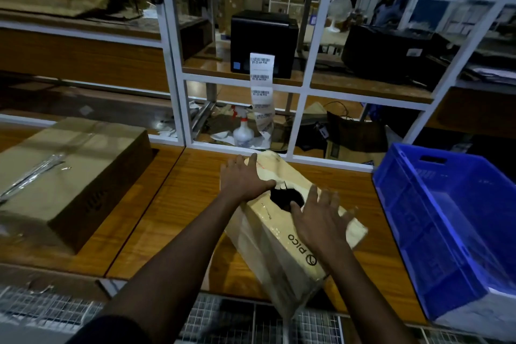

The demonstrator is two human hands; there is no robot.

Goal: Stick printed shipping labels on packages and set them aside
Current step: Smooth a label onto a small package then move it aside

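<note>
A cream package (279, 220) printed with "PICO", wrapped in clear plastic, lies at an angle on the wooden table (173, 218). My left hand (245, 176) rests flat on its far left corner, fingers spread. Over the package's right side my right hand (321, 218) is open with straight fingers; whether it touches the package I cannot tell. A strip of printed barcode labels (262, 84) hangs from the black label printer (264, 42) on the shelf behind.
A blue plastic crate (452, 220) stands at the right. A large taped cardboard box (67, 176) lies at the left. A white metal shelf frame (178, 92) rises behind the table, with a spray bottle (243, 131) and clutter beyond. Wire mesh runs along the near edge.
</note>
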